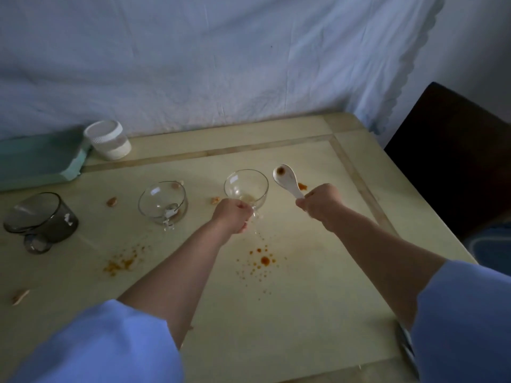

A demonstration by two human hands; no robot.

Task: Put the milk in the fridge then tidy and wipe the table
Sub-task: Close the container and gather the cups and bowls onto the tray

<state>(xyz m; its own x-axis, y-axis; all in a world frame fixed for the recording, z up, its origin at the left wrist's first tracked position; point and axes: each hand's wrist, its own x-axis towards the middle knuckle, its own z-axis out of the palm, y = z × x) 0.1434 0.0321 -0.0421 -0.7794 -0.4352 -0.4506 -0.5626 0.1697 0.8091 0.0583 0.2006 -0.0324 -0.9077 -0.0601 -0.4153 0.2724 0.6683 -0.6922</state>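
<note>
Table [318,299], stained; glass cup [246,186] in left hand [231,215]; spoon [284,181] in right hand [320,200]

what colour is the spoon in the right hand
White spoon with a brownish spot in its bowl; the head view shows it.

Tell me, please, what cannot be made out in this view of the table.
All head view:
Handle of the clear cup: covered by the left hand.
End of the spoon: inside the right hand.
Green tray: cut off by the left edge.
Grey object: behind the right sleeve.
Milk, fridge: outside frame.
</note>
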